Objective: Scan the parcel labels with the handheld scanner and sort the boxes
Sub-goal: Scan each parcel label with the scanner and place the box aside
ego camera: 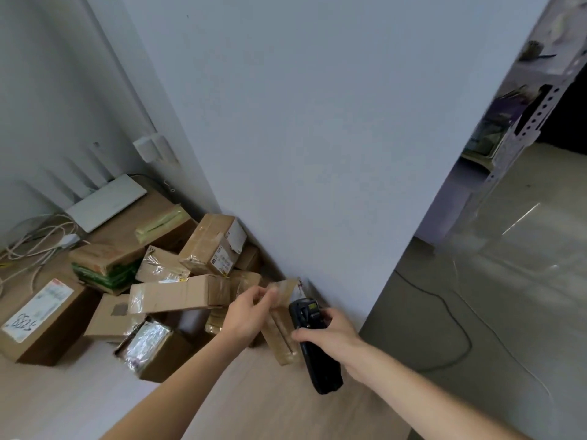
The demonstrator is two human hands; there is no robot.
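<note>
My left hand (251, 315) pinches the top end of a slim, tape-wrapped brown cardboard parcel (281, 328), fingers and thumb curled over its edge, holding it upright and tilted at about the six o'clock position of my view. My right hand (330, 336) is wrapped round a black handheld scanner (313, 341), thumb across its face, its small screen end raised toward twelve o'clock, just beside the parcel and seemingly touching its right edge. I cannot make out the parcel's label from here; a white patch with red marks shows at its upper right corner, too blurred to read.

At nine o'clock lies the heap of taped brown cardboard boxes (178, 293) on the pale wooden floor (79, 404), with a large carton bearing a handwritten white label (38, 315) at its far left.

I reckon the risks are these: glossy tape over the label may throw glare and spoil the read; the scanner sits so close that its window may not face the code; and my light pinch at one end could let the parcel swing or drop onto the heap, mixing it with unscanned boxes.
</note>
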